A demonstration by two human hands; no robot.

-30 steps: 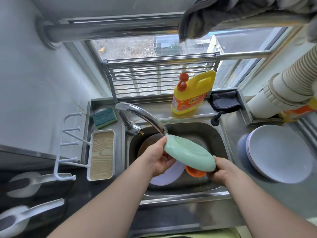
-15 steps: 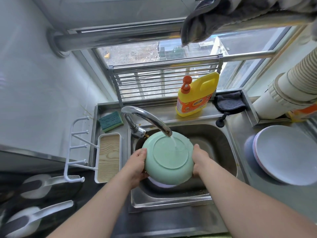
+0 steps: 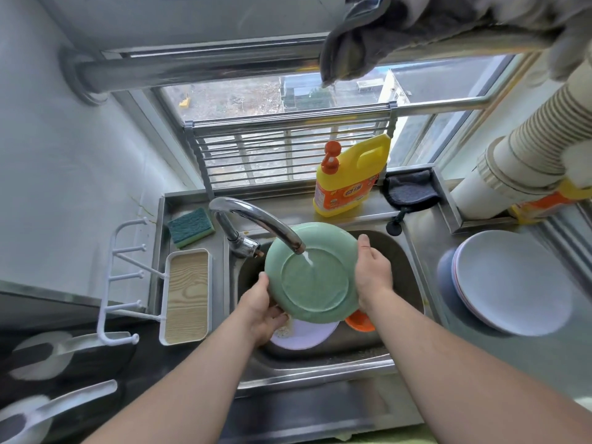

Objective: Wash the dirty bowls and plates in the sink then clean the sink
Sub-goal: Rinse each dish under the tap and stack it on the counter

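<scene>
Left hand (image 3: 261, 307) and right hand (image 3: 373, 272) grip the round pale-green ceramic plate (image 3: 314, 272) by opposite rims, centre frame; best rotate it slowly under the curved steel tap (image 3: 256, 219).

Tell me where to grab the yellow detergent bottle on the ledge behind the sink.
Take the yellow detergent bottle by the moulded loop handle at its upper right, coming from the right. It stands upright, and the orange pump occupies the top left, so that side gives no hold.

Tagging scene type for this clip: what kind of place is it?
Likely a small home kitchen: a steel sink with a running faucet, a dish soap bottle by the window, and washed plates stacked alongside.
</scene>
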